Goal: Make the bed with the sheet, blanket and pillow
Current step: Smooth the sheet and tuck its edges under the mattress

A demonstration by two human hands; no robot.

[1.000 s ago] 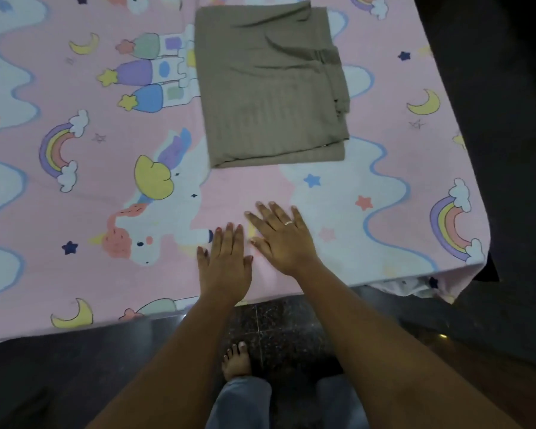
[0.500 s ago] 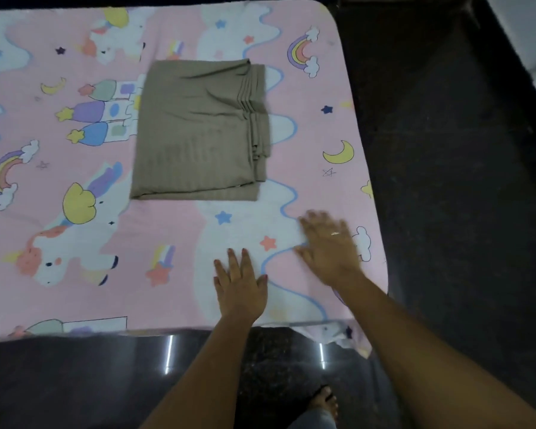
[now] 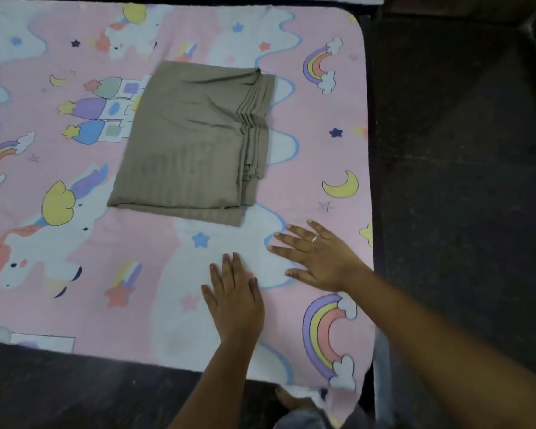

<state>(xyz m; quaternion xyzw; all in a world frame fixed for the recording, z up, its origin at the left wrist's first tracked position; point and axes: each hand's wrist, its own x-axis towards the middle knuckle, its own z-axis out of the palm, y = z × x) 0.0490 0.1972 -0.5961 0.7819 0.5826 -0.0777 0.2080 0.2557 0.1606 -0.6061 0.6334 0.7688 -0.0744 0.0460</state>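
The pink printed sheet (image 3: 322,144) lies spread over the bed. It seems thin, light and soft, so it will probably wrinkle and slide easily under a push. The best place to take it is likely the edge or the loose corner hanging at the near right of the bed.

Both hands lie flat on the sheet near this edge, with straight fingers that grasp nothing: the left hand (image 3: 234,301) beside the right hand (image 3: 316,258), apart from each other.

The brown blanket (image 3: 192,140) rests folded on the sheet, a little beyond the hands and not touching them. It looks soft and limp, probably heavier than the sheet. Its layers show stacked along its right side, and there it can likely be gripped for unfolding.

Counted: one sheet, one blanket, two hands. No pillow is visible.
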